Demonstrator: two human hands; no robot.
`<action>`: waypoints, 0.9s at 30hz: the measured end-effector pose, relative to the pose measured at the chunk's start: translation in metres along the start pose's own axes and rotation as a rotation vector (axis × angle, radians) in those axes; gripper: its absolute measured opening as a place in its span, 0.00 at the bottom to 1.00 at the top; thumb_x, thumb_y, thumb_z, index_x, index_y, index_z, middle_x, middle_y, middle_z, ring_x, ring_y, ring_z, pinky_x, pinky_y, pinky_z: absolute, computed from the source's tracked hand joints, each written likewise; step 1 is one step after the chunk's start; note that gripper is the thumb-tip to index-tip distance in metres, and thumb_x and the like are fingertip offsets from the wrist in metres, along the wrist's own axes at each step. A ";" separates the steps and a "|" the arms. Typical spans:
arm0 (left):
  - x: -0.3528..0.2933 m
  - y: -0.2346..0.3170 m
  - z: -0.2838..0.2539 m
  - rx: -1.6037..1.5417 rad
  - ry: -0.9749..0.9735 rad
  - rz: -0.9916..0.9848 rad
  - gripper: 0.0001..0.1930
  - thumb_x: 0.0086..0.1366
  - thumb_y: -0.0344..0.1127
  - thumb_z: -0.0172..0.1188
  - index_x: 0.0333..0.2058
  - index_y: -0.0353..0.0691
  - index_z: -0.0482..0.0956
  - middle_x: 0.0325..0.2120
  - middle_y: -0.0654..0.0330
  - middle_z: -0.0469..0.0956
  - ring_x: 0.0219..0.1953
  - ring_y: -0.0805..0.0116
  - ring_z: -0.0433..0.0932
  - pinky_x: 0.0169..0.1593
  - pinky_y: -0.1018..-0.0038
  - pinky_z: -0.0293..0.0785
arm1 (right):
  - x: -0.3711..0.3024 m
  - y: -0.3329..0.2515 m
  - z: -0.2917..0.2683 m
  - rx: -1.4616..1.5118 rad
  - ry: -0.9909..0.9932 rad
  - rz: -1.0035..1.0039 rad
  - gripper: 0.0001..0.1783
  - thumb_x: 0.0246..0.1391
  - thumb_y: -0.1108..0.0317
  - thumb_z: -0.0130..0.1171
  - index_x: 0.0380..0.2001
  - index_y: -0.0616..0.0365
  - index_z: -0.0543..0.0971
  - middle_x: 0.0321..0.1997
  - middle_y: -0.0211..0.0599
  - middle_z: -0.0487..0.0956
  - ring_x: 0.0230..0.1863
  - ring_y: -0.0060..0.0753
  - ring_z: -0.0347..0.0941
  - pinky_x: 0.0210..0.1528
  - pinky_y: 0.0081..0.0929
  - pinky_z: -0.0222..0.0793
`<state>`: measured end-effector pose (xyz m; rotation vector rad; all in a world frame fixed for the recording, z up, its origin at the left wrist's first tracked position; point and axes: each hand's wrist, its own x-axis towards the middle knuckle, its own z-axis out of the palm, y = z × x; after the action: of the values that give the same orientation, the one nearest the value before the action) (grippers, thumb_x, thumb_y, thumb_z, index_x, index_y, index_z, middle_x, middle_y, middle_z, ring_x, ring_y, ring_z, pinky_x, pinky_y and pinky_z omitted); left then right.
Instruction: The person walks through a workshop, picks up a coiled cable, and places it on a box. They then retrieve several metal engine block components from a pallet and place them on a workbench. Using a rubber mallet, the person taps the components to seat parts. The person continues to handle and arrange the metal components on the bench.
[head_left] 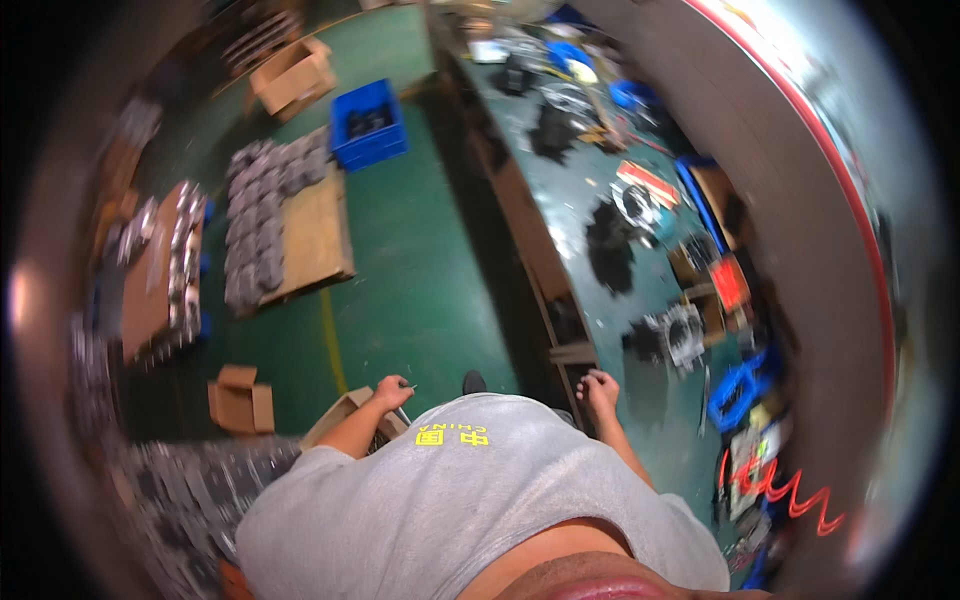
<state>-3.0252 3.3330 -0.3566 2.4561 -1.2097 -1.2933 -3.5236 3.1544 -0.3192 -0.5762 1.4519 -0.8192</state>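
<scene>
My left hand (393, 391) hangs in front of my body on the left, fingers curled; a thin pale sliver shows at its fingertips, too small and blurred to name. Below it stands an open cardboard box (338, 415), partly hidden by my forearm. My right hand (599, 391) is at the near edge of the workbench (640, 440), its fingers bent inward, and what they hold, if anything, is hidden. Across the bench from it lies a silvery metal housing (684, 335). A second round metal housing (636, 204) lies farther along the bench.
A blue crate (368, 125) with dark parts stands on the green floor beside a pallet (318, 235) of stacked grey parts. Cardboard boxes (241, 400) and more stacked parts (190, 260) are on the left. A red coiled hose (795, 492) and blue bins (735, 395) line the bench's right side.
</scene>
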 end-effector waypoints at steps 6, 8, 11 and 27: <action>-0.010 -0.109 -0.021 -0.298 0.229 -0.236 0.21 0.51 0.43 0.68 0.41 0.36 0.85 0.39 0.44 0.85 0.45 0.50 0.84 0.51 0.62 0.79 | 0.058 0.044 0.019 -0.814 -0.187 -0.167 0.08 0.51 0.69 0.62 0.27 0.65 0.82 0.18 0.36 0.79 0.20 0.30 0.76 0.26 0.29 0.72; -0.023 -0.129 -0.026 -0.326 0.271 -0.310 0.20 0.51 0.42 0.68 0.40 0.36 0.86 0.39 0.44 0.85 0.44 0.50 0.84 0.49 0.62 0.79 | 0.073 0.061 0.026 -0.980 -0.248 -0.290 0.12 0.50 0.65 0.64 0.24 0.66 0.82 0.18 0.39 0.79 0.20 0.31 0.75 0.29 0.34 0.73; -0.040 -0.161 0.020 -0.432 0.361 -0.336 0.14 0.51 0.41 0.65 0.31 0.37 0.85 0.32 0.44 0.83 0.37 0.48 0.84 0.42 0.59 0.79 | 0.205 0.142 -0.010 -1.283 -0.403 -0.369 0.14 0.49 0.63 0.66 0.28 0.66 0.83 0.22 0.46 0.81 0.24 0.33 0.79 0.33 0.38 0.75; 0.085 -0.177 -0.132 -0.842 0.446 -0.573 0.23 0.54 0.43 0.71 0.46 0.34 0.83 0.40 0.49 0.85 0.45 0.58 0.84 0.50 0.64 0.78 | 0.289 -0.083 0.482 -1.072 -0.573 -0.047 0.08 0.55 0.76 0.59 0.38 0.65 0.81 0.23 0.37 0.78 0.20 0.31 0.76 0.20 0.31 0.74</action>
<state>-2.7954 3.3603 -0.4047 2.2481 0.1658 -0.9518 -3.0769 2.8137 -0.4043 -1.5042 1.2392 0.1884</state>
